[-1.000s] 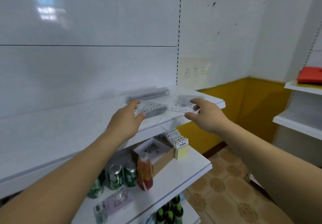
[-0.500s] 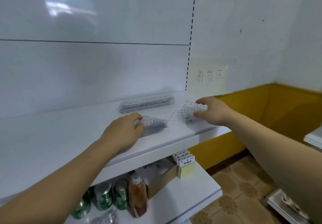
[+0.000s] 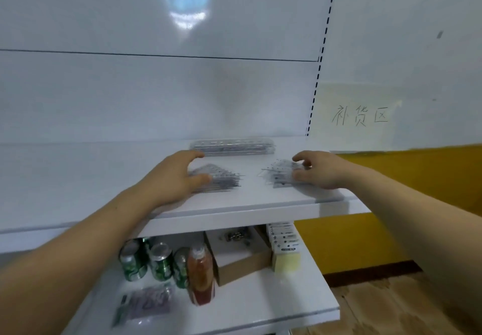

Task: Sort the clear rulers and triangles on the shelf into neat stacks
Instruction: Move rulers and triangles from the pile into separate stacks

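Two stacks of clear triangles lie on the white upper shelf point(image 3: 104, 178). My left hand point(image 3: 174, 175) grips the left triangle stack point(image 3: 221, 179) at its left end, thumb in front and fingers behind. My right hand point(image 3: 322, 170) holds the right triangle stack point(image 3: 277, 175) the same way from its right side, fingers curled over it. A long stack of clear rulers point(image 3: 232, 146) lies behind both, against the back panel, touched by neither hand.
The lower shelf point(image 3: 287, 300) carries green cans point(image 3: 133, 260), a red-filled bottle point(image 3: 200, 274), an open cardboard box point(image 3: 242, 261), a row of small packs point(image 3: 285, 240) and a flat packet point(image 3: 146, 304). A handwritten paper sign point(image 3: 360, 115) hangs on the wall at right.
Both hands have lowered their triangles onto the shelf and now hold the two stacks from the outer sides. The view has moved closer to the upper shelf.
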Action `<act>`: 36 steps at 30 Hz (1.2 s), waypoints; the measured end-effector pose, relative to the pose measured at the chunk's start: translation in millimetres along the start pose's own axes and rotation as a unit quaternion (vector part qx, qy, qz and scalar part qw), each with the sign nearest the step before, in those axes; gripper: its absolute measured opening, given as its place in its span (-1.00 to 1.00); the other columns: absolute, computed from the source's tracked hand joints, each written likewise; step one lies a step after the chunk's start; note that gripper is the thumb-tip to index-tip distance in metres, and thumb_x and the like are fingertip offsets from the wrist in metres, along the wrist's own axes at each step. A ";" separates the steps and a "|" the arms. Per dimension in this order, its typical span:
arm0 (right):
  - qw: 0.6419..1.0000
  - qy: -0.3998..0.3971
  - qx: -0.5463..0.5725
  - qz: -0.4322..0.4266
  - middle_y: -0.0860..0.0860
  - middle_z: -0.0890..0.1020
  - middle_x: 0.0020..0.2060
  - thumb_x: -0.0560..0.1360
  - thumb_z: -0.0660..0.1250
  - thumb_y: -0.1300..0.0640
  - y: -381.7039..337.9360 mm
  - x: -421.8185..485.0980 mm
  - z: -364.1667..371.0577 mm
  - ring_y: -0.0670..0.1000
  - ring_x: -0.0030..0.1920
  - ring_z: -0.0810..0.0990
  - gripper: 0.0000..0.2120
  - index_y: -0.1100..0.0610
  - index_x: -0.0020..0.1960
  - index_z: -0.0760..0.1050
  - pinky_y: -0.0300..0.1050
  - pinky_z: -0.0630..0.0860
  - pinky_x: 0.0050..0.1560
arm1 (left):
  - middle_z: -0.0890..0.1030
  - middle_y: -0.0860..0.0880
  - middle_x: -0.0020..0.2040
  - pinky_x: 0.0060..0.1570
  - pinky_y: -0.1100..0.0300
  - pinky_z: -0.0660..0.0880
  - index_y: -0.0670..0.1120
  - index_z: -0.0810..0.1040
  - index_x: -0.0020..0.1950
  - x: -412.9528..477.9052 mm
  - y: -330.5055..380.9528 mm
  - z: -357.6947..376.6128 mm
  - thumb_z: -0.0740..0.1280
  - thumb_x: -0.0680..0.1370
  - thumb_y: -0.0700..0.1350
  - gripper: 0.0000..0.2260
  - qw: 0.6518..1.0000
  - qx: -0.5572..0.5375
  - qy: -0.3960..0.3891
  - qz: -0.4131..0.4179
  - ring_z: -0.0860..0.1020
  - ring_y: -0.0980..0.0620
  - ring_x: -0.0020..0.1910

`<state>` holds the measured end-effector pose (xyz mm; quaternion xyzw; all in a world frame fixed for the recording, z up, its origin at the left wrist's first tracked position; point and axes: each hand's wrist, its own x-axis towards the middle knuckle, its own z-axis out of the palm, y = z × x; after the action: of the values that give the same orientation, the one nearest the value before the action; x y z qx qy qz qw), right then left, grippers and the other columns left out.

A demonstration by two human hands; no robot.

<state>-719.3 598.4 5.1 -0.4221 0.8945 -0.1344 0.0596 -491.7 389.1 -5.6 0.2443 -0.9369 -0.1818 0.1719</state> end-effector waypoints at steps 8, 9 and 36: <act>0.999 -0.033 0.028 0.002 0.02 0.38 0.40 0.40 0.42 -0.19 32.1 -13.0 -3.3 0.06 0.31 0.42 -0.14 -0.02 0.53 0.05 -0.05 0.33 0.29 | 0.27 -0.01 0.47 0.39 0.07 0.18 0.00 0.26 0.47 13.8 116.2 50.8 0.33 0.51 0.09 -0.43 0.994 0.051 0.008 0.101 0.21 -0.03 0.44; 0.999 -0.027 0.038 0.006 0.02 0.38 0.39 0.39 0.43 -0.18 36.4 -15.4 -2.4 0.05 0.30 0.42 -0.14 -0.01 0.53 0.06 -0.07 0.33 0.28 | 0.21 -0.03 0.50 0.41 0.03 0.19 0.01 0.20 0.49 19.6 125.8 61.7 0.34 0.50 0.11 -0.38 0.994 0.057 -0.010 0.091 0.17 -0.05 0.46; 0.982 0.029 0.133 -0.131 -0.10 0.56 0.18 0.54 0.26 -0.11 93.3 -2.6 1.1 -0.12 0.03 0.47 -0.61 0.00 0.32 0.48 -0.25 0.33 0.03 | 0.48 -0.08 0.32 0.06 0.25 0.32 0.04 0.34 0.43 29.4 135.8 102.3 0.35 0.52 0.05 -0.51 0.996 -0.062 0.024 -0.054 0.47 0.00 0.21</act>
<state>-786.4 656.9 -23.1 -0.5198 0.8069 -0.2712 0.0718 -611.5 510.7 -30.6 0.2878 -0.9049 -0.2421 0.1994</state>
